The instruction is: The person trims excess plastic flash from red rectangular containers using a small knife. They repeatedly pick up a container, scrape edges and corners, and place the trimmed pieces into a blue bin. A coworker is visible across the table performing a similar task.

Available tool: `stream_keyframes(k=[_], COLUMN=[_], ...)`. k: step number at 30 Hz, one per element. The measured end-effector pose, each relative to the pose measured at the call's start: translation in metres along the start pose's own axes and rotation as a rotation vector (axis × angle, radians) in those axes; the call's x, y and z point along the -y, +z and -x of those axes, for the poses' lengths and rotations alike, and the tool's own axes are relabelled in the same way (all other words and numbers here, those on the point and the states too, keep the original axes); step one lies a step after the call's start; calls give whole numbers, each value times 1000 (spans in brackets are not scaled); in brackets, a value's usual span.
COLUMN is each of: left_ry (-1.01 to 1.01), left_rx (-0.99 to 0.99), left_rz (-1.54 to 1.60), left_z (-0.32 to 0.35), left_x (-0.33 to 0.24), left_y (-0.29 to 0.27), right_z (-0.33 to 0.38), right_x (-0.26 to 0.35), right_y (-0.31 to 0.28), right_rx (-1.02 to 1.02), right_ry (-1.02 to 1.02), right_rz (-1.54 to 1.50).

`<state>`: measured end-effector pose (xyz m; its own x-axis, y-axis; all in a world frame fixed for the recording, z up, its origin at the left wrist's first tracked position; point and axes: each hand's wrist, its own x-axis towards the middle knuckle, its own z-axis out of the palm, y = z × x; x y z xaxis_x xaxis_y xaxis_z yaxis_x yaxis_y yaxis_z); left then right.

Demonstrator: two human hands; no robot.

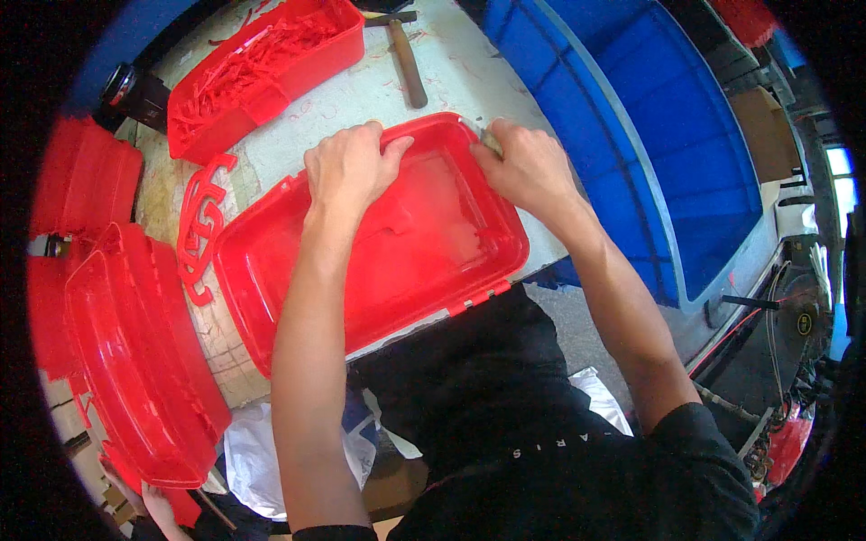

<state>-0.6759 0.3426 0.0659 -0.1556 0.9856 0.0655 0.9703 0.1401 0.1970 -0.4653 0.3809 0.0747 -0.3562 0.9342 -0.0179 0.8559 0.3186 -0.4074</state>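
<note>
You are looking down at a red plastic tray [379, 261] lying open side up on a pale worktable [361, 99] at the centre of the frame. Your left hand [347, 167] curls over the tray's far rim, fingers closed on the edge and holding it steady. Your right hand [528, 167] grips the far right corner of the same rim, closed around a small tool [490, 138]; what kind it is cannot be told, since only its tip shows. At the upper left sits a red bin [262, 72] full of red plastic scraps. A hammer [406, 54] lies at the top centre. A loose red strip [200, 221] rests left of the tray, and a stack of red trays [135, 361] fills the lower left. A large blue crate [649, 135] takes up the upper right. The tray overhangs the near table edge, so pressing hard could tip it toward you. The tool works close to your left fingers; a slip along the rim could nick them.
</note>
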Motion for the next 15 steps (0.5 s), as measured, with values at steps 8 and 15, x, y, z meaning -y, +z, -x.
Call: stream_keyframes(k=[8, 15], left_ry=[-35, -27], left_rx=[56, 28], left_rz=[56, 15], left_z=[-1, -1], left_x=[2, -1], left_y=[1, 0], right_z=[101, 156], right_x=[-24, -54], right_y=[-14, -48], right_rx=[92, 335], right_ry=[19, -11], right_rz=[-81, -306])
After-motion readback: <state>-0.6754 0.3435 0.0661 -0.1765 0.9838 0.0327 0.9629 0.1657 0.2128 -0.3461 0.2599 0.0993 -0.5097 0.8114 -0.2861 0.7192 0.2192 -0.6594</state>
